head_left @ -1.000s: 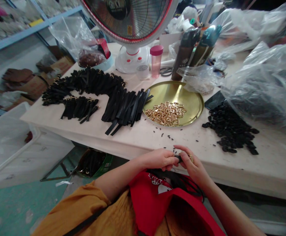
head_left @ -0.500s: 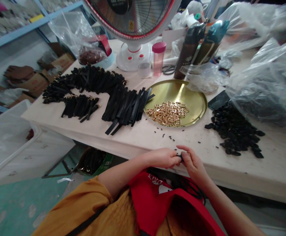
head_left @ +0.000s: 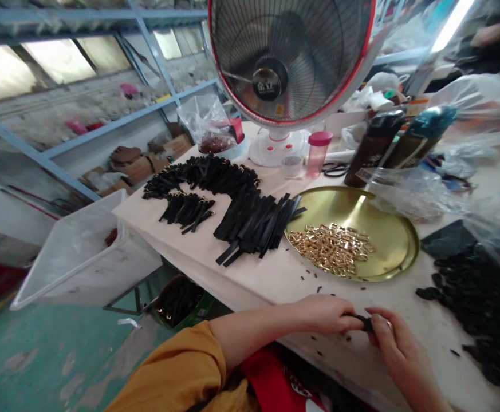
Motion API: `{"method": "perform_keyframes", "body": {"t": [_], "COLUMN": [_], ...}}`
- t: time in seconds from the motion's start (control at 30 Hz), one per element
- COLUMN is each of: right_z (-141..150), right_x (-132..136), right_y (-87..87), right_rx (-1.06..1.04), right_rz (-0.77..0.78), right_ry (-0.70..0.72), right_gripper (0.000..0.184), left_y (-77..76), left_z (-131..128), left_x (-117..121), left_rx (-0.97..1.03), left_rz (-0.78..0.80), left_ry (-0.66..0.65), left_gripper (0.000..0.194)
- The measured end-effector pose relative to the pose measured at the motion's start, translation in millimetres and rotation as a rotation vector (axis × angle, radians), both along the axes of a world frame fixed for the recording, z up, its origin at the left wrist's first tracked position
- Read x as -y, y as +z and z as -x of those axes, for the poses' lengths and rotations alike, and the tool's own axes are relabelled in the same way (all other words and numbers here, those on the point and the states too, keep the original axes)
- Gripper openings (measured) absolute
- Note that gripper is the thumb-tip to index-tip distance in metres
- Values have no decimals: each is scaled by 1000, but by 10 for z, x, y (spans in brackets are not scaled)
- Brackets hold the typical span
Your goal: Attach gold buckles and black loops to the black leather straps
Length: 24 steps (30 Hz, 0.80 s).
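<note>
My left hand (head_left: 325,313) is closed on one end of a small black strap piece (head_left: 365,322) above the table's front edge. The fingers of my right hand (head_left: 391,337) pinch the strap's other end, with a small shiny bit by the fingertips that I cannot make out. Just beyond, a gold round tray (head_left: 389,252) holds a heap of gold buckles (head_left: 331,249). Left of the tray lies a fan of flat black straps (head_left: 254,226), beside bundles of black straps with gold fittings (head_left: 207,174). On the right is a pile of black pieces (head_left: 481,303).
A round fan heater (head_left: 279,146) stands at the back, with a pink-lidded cup (head_left: 318,153) and two dark bottles (head_left: 374,149) beside it. Plastic bags (head_left: 421,191) crowd the right. On the floor are a white bin (head_left: 82,252) and a green container (head_left: 198,315) of dark pieces.
The view has swung up and to the left, so the table things appear lower and farther right. Both hands still hold the black strap piece between them.
</note>
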State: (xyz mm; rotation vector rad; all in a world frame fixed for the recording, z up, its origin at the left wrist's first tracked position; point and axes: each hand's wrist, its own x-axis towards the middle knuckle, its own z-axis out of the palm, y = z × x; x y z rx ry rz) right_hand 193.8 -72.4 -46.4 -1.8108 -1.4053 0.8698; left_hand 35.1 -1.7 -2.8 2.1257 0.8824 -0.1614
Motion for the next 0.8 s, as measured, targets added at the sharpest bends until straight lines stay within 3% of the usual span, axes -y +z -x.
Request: {"method": "perform_keyframes", "body": {"t": [0.07,0.13,0.2,0.27,0.33,0.4,0.53,0.67,0.73,0.8], "right_z": [-124,-225,-284,-303,-294,-274,-245,-227,-175,-72], "right_x": [-79,-128,-143,-138,-125,-113,-94,-81,-69,-46], "right_y": [-83,-150,-198,-229,-243,-246,-242,-161,-34,147], "right_rx": [264,398,415,398,399,423,426,290,138,-179], "right_rz": [-48,-114,-150,-150,-153,-169,-236,-304,-317,-248], "right_ry": [47,31,-8,-33,-33,-29,-31,-165,-258,-251], "right_gripper": [37,42,46,46,44,41,37,41,45,48], "left_y": [-34,13,134,281,394,446,487,615,655,641], "left_z": [94,298,582,882,1132,1293,1368,1245,1131,999], "left_x": [-30,-129,-319,-577,-838,-1037,-1159,-940,-708,-431], "left_rx": [-7,39,-1,-209,-392,-442,-449,-363,-275,-116], "left_rz": [-158,-352,-553,-711,-772,-769,-770,-817,-833,-865], "left_ry": [41,102,257,491,686,738,741,671,557,284], "left_gripper": [45,45,38,29,29,27,25,33,32,27]}}
